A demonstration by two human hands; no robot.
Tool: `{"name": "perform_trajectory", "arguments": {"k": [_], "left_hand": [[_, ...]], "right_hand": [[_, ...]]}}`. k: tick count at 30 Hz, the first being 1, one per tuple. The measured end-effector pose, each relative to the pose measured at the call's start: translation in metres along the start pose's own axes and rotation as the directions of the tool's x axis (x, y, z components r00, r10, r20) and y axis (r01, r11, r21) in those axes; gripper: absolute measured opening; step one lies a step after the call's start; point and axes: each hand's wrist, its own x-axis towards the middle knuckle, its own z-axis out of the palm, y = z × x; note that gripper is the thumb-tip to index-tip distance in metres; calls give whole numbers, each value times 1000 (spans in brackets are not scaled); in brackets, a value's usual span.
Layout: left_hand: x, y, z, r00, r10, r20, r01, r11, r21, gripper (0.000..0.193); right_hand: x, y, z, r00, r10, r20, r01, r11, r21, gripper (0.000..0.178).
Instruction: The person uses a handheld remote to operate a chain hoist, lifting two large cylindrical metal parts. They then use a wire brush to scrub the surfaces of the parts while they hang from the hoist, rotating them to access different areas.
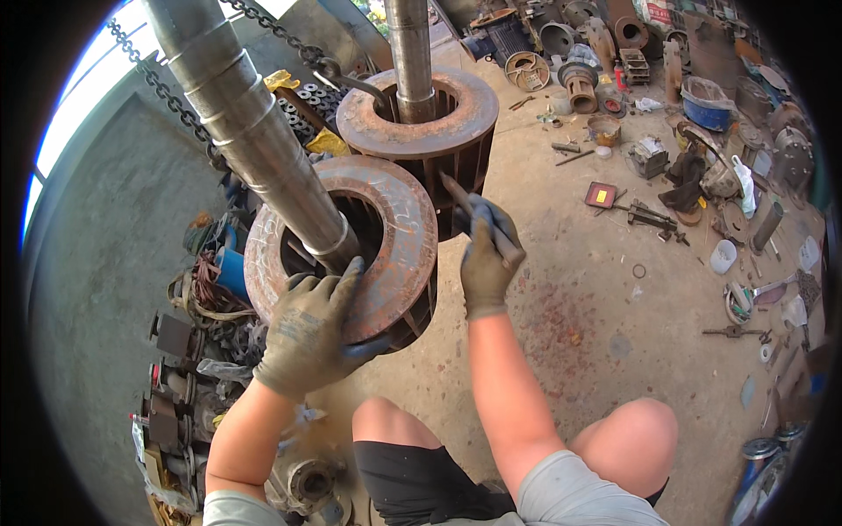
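My gloved left hand (309, 331) lies on the top ring of the near rusty metal rotor (405, 241), fingers spread toward its central hole. Its index fingertip reaches the foot of a thick, stepped steel shaft (263, 145), which leans up and left out of that hole. To the right of the rotor, my gloved right hand (488, 263) is closed round a pointed steel bar (458, 193), its tip angled toward a second rotor (474, 101). That far rotor also has a shaft (410, 57) in its middle, and a hook (364, 86) curves into its opening.
A heavy chain (272, 26) runs down to the hook, and another chain (162, 88) hangs at left. Machine parts and cables crowd the left side. Across the concrete floor (570, 263), a blue basin (706, 103), a motor (504, 39) and scattered tools lie right and far.
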Motion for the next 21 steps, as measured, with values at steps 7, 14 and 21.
{"name": "perform_trajectory", "arguments": {"k": [7,14,21], "left_hand": [[5,6,2,1000,-8,4,8,1000,9,103],[10,6,4,1000,-9,-14,9,1000,-2,104],[10,-2,14,998,-12,-55,12,1000,-2,101]], "right_hand": [[13,30,9,995,-28,100,45,984,-172,16],[25,30,-16,856,-369,362,475,839,-267,16],[46,8,-31,744,-330,580,563,778,-279,23]]}}
